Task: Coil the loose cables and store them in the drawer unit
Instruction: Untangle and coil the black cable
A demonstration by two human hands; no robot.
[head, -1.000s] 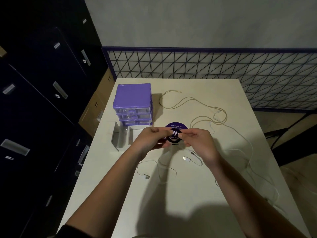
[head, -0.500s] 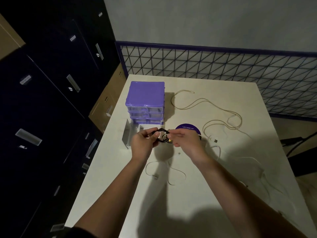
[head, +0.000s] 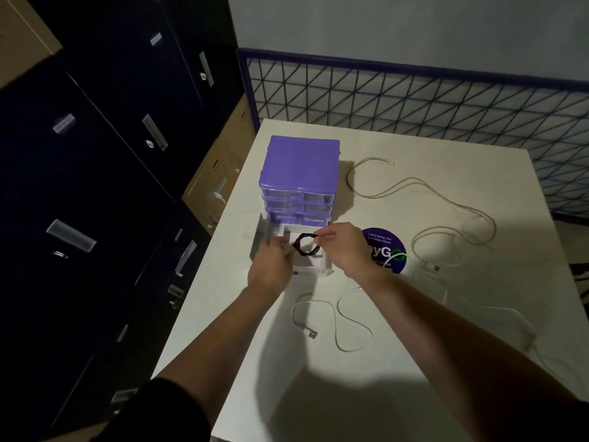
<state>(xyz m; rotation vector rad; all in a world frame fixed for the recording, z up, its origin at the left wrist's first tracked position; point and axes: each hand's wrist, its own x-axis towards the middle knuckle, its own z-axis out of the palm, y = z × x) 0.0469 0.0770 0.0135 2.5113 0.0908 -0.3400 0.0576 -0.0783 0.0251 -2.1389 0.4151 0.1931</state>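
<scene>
A: What lies nearest on the white rectangular desk (head: pixel 414 173)?

B: By the near edge, a thin pale loose cable with a small plug (head: pixel 322 320), curled in open loops. Toward the right edge a white cable with a USB plug (head: pixel 435 268) trails off, and further back a long beige cable (head: pixel 424 199) wanders toward the far right corner. A round purple sticker with white lettering (head: pixel 387 250) sits mid-desk.

A: And the hands?

B: The right hand (head: pixel 342 250) pinches a small black coiled cable (head: pixel 306 246) at its top, holding it over a clear pulled-out drawer (head: pixel 318 266). The left hand (head: pixel 271 266) is blurred at the coil's left side; its grip I cannot tell.

A: Behind them?

B: A purple plastic drawer unit with clear drawers (head: pixel 301 180) near the left edge. Beyond the desk, a dark wire-grid fence (head: pixel 414 100) against a pale wall; dark metal lockers (head: pixel 111 138) on the left.
</scene>
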